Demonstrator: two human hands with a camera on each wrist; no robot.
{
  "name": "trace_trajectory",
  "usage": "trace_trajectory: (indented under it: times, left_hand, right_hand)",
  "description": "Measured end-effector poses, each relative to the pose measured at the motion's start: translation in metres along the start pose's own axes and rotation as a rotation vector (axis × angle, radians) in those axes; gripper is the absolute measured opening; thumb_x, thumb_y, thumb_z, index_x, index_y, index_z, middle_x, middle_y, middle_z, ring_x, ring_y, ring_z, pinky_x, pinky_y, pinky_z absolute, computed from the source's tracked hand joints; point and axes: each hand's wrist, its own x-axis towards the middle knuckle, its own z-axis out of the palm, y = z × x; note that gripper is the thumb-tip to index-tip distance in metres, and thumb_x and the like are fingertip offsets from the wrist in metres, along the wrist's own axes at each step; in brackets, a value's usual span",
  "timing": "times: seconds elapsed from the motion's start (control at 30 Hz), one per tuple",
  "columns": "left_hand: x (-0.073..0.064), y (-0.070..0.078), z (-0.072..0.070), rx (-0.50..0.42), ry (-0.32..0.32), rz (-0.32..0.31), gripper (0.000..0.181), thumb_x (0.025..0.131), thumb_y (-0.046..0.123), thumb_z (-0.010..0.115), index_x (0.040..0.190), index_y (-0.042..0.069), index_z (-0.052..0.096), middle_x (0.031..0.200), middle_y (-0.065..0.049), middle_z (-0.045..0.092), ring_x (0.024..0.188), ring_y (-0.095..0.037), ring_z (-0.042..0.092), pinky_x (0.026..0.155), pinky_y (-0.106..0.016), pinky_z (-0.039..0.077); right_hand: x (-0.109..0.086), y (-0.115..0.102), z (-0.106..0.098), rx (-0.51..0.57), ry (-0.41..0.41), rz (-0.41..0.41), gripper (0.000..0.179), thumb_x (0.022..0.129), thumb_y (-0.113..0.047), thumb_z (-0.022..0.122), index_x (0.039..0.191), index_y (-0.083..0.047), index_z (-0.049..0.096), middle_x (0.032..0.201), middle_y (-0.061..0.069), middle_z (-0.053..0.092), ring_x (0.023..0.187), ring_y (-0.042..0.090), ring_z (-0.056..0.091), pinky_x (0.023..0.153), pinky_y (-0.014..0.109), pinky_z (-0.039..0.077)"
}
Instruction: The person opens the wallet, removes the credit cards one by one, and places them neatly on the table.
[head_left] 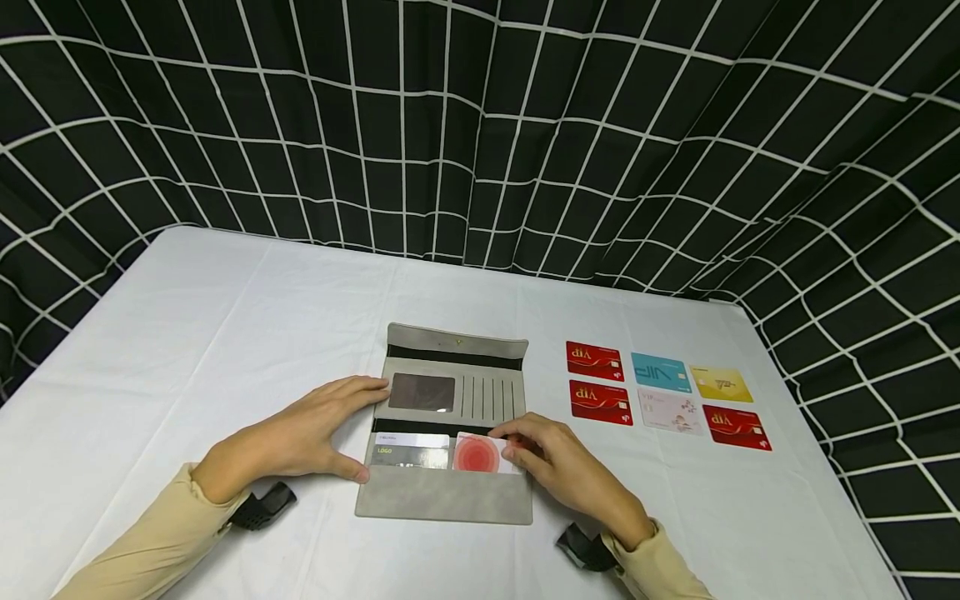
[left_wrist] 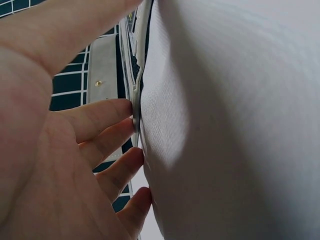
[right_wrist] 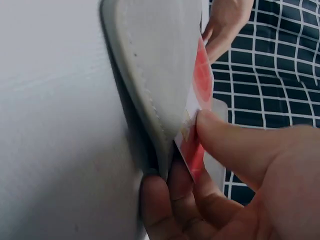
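Note:
A grey wallet (head_left: 442,497) lies unfolded on the white table, its flap with a metal snap at the far end. My right hand (head_left: 562,462) pinches the right end of a white card with red circles (head_left: 476,454), whose lower part is tucked into the near pocket. In the right wrist view the thumb presses on that card (right_wrist: 202,75) with fingers behind it, at the wallet's corner. Beside it, a grey-and-white card (head_left: 411,452) marked LOGO sits in the same pocket. With fingers extended, my left hand (head_left: 307,429) rests along the wallet's left edge.
Right of the wallet lie several cards in two rows: red VIP cards (head_left: 600,403), a blue card (head_left: 662,372), a yellow card (head_left: 722,384) and a pale floral card (head_left: 670,412). A black curtain with white grid lines (head_left: 442,125) hangs behind the table (head_left: 225,333).

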Motion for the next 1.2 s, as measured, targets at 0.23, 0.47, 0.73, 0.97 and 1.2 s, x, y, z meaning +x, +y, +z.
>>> trace_trajectory:
  times: [0.23,0.47,0.73,0.97,1.2]
  left_hand:
    - [0.0,0.0,0.0,0.004,0.002,0.004,0.099,0.07,0.047,0.085,0.149,0.004,0.042,0.156,-0.01,0.04,0.144,-0.036,0.035,0.116,-0.06,0.03]
    - [0.001,0.0,0.0,0.002,0.003,0.003,0.1,0.069,0.047,0.085,0.148,0.003,0.043,0.156,-0.011,0.04,0.145,-0.036,0.035,0.116,-0.06,0.03]
    - [0.0,-0.001,0.0,0.005,0.002,0.004,0.099,0.069,0.047,0.085,0.148,0.003,0.043,0.156,-0.011,0.04,0.144,-0.037,0.036,0.116,-0.06,0.03]
    - [0.001,0.0,0.0,0.002,0.002,0.0,0.099,0.069,0.048,0.084,0.148,0.004,0.043,0.156,-0.011,0.04,0.144,-0.036,0.035,0.116,-0.061,0.03]
    - [0.0,0.0,0.0,0.003,0.0,0.002,0.1,0.069,0.048,0.084,0.148,0.004,0.043,0.156,-0.011,0.039,0.145,-0.037,0.035,0.116,-0.061,0.03]
  right_hand:
    - [-0.004,-0.001,-0.007,-0.011,-0.072,-0.027,0.036,0.091,-0.012,0.07,0.127,-0.018,0.066,0.113,-0.004,0.066,0.1,0.012,0.055,0.089,0.024,0.052]
    - [-0.004,0.001,-0.007,0.003,-0.002,-0.052,0.041,0.089,-0.005,0.07,0.127,-0.018,0.067,0.113,-0.002,0.067,0.098,0.013,0.056,0.086,0.023,0.053]
    - [-0.002,-0.001,-0.01,0.012,0.044,0.019,0.037,0.088,-0.01,0.073,0.123,-0.02,0.07,0.117,0.002,0.07,0.09,0.013,0.06,0.081,0.02,0.055]
    - [-0.002,0.0,-0.015,0.037,0.059,0.015,0.034,0.088,-0.013,0.073,0.121,-0.017,0.07,0.113,0.003,0.074,0.085,0.01,0.065,0.079,0.02,0.057]
    - [-0.005,0.001,-0.021,0.032,0.108,-0.004,0.033,0.086,-0.012,0.074,0.119,-0.015,0.071,0.111,0.003,0.074,0.084,0.009,0.067,0.078,0.021,0.058]
